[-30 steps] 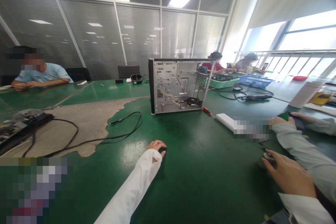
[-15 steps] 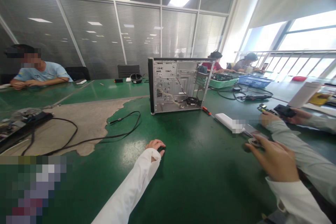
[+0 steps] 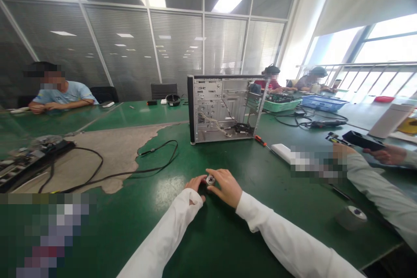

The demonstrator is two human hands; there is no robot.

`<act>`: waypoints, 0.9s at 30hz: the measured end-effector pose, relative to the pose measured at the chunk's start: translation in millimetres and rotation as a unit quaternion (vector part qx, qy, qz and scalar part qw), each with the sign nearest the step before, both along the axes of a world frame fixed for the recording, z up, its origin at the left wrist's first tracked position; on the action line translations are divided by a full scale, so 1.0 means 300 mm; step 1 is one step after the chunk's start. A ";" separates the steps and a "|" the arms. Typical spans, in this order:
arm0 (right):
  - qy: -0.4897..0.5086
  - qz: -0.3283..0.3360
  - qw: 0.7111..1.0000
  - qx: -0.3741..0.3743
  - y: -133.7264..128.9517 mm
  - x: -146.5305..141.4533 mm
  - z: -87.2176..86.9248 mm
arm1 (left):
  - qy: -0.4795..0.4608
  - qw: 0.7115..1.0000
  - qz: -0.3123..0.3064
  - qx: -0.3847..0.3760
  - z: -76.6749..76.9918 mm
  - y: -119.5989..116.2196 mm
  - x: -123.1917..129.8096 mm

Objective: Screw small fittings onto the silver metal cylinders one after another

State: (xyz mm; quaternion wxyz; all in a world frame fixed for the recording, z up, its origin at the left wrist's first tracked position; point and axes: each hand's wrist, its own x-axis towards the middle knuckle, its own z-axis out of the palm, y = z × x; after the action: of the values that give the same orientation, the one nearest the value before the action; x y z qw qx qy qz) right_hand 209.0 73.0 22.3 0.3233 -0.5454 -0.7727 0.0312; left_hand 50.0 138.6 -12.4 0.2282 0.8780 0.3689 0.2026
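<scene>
My right hand [image 3: 224, 186] pinches a small round silver-grey piece [image 3: 210, 180] with a dark centre, between thumb and fingers, above the green table [image 3: 247, 234]. Close against its left side is my left hand [image 3: 194, 184], low over the table with fingers curled and thumb below. A dark gap shows between its fingers and thumb; what lies in it is hidden. Beyond both hands stands an open computer case [image 3: 224, 108], its bare metal inside and loose wires showing. An orange-handled screwdriver [image 3: 260, 140] lies at the case's lower right corner.
At right are a white box [image 3: 282, 154], a blurred grey cylinder [image 3: 352, 218] and a co-worker's sleeve [image 3: 374, 186]. Green [image 3: 283, 105] and blue baskets [image 3: 325, 102] stand farther back. A black cable [image 3: 130, 173] crosses the left side. Another person [image 3: 65, 95] sits far left.
My right hand has swung from the far right to the middle, bringing the small round piece beside my left hand. The left hand stays nearly in place; the view has shifted slightly.
</scene>
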 end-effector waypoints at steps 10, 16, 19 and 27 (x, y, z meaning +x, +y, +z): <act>0.090 0.037 0.993 -0.073 0.033 0.029 -0.121 | 0.049 0.998 0.024 0.030 -0.011 0.014 0.024; 0.064 0.046 0.995 -0.061 0.031 0.028 -0.100 | 0.021 0.998 0.020 0.050 -0.063 0.042 0.027; 0.056 0.045 0.996 -0.061 0.028 0.029 -0.098 | 0.018 0.998 0.021 0.054 -0.076 0.049 0.027; 0.045 0.041 0.997 -0.044 0.025 0.028 -0.096 | 0.015 0.998 0.013 0.060 -0.073 0.049 0.025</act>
State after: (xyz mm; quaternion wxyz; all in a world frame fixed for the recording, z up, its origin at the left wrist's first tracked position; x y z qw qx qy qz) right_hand 217.3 80.4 -6.6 0.3317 -0.5250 -0.7770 0.1031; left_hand 57.5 153.4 -34.3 0.1670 0.8880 0.3711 0.2141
